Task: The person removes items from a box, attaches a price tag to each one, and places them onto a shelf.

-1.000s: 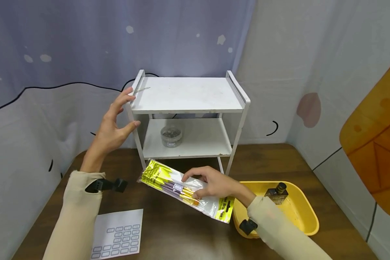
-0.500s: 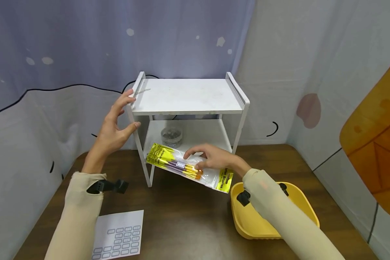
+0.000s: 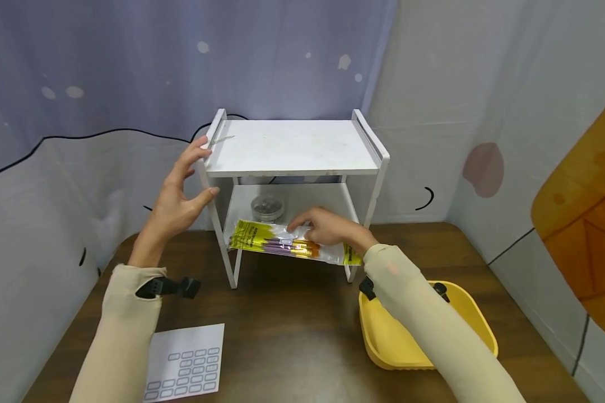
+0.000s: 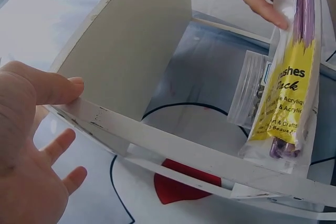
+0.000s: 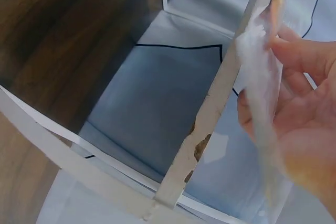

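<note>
My right hand [image 3: 327, 226] pinches a clear pack of artist brushes [image 3: 277, 242] with yellow print and purple handles. The pack lies across the front of the lower shelf [image 3: 316, 200] of a white two-tier rack [image 3: 292, 146]. In the left wrist view, the pack [image 4: 287, 85] overlaps a round clear tub [image 4: 249, 85]. That tub [image 3: 267, 208] sits on the lower shelf, partly behind the pack. My left hand [image 3: 173, 196] rests against the rack's left side, fingers spread at the top rail, thumb at the front post. In the right wrist view, my fingers [image 5: 299, 56] press the plastic.
A yellow tray [image 3: 390, 336] stands at the right under my right forearm, with a dark bottle's cap [image 3: 441, 290] showing. A white sheet of printed labels [image 3: 184, 364] lies front left on the wooden table [image 3: 282, 336]. Fabric curtains [image 3: 282, 56] hang behind the rack.
My right hand has carried the brush pack forward and up from over the table to the lower shelf's front, levelling it. My left hand stays at the rack's side.
</note>
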`<state>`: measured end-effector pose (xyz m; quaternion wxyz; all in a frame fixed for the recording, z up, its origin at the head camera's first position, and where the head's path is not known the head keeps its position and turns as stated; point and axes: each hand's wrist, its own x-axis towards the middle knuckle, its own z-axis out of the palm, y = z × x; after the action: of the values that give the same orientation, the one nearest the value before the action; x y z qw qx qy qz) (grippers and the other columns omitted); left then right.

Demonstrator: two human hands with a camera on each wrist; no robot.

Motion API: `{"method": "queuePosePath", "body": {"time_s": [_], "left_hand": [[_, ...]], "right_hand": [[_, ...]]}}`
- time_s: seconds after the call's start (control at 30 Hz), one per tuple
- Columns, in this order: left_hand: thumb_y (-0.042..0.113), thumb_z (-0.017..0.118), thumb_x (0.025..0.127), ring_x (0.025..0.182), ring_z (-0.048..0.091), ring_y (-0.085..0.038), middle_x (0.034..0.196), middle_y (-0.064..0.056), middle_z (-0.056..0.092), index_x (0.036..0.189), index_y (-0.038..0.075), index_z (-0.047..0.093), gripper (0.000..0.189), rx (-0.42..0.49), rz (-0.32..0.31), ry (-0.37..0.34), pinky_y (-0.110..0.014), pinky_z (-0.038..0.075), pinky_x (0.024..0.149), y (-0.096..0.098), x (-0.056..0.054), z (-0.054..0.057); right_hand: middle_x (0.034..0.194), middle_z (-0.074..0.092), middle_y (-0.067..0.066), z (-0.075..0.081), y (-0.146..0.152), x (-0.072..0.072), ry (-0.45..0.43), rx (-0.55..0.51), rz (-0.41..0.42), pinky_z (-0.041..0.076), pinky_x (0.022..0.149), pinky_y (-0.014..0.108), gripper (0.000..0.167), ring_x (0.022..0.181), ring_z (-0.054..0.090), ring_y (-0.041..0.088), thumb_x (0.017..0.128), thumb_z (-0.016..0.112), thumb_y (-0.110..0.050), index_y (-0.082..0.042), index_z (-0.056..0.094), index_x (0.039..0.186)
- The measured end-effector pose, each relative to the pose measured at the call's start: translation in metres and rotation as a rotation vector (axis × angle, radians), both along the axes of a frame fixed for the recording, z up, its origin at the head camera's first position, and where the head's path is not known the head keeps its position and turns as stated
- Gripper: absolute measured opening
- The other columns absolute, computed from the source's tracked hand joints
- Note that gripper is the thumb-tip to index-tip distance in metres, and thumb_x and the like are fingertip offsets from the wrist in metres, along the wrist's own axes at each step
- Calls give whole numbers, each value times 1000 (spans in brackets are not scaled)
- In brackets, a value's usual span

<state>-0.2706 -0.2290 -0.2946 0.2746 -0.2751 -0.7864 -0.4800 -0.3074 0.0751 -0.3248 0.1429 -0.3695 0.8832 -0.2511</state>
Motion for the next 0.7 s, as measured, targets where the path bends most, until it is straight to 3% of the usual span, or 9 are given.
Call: {"method": "queuePosePath", "body": {"time_s": [0.13, 0.33, 0.5, 0.6, 0.7], "left_hand": [[-19, 65, 82, 151, 24, -30, 162, -9, 31, 137, 2, 47, 62, 8, -3, 3, -66, 24, 111, 0, -1, 0], [-19, 65, 82, 151, 24, -29, 163, -8, 31, 137, 3, 47, 62, 11, -5, -4, -66, 24, 111, 1, -2, 1], [-19, 64, 82, 151, 25, -30, 163, -9, 31, 137, 3, 46, 62, 14, -7, -4, -66, 25, 111, 3, -2, 0], [-19, 65, 82, 151, 24, -30, 163, -10, 31, 137, 2, 46, 61, 13, -9, -2, -66, 25, 111, 3, -2, -1], [-19, 64, 83, 151, 23, -29, 163, -9, 30, 137, 2, 46, 61, 9, -7, 2, -67, 24, 111, 4, -2, 0]], "right_hand": [[128, 69, 11, 0, -4, -8, 14, 4, -43, 49, 93, 33, 57, 125, 60, 26, 81, 40, 17, -5, 70, 124], [126, 70, 9, -1, -7, -18, -10, 2, -114, 47, 82, 28, 62, 119, 62, 25, 78, 35, 18, -8, 73, 120], [128, 68, 9, -5, -8, -21, 26, 14, -179, 46, 79, 30, 59, 125, 59, 26, 82, 35, 17, -10, 74, 117], [127, 67, 8, -10, -8, -19, 97, 25, -200, 51, 86, 34, 54, 124, 58, 27, 84, 39, 15, -11, 75, 117], [125, 67, 7, -17, -8, -14, 249, 38, -218, 49, 99, 43, 47, 123, 58, 28, 86, 48, 10, -13, 75, 117]]}}
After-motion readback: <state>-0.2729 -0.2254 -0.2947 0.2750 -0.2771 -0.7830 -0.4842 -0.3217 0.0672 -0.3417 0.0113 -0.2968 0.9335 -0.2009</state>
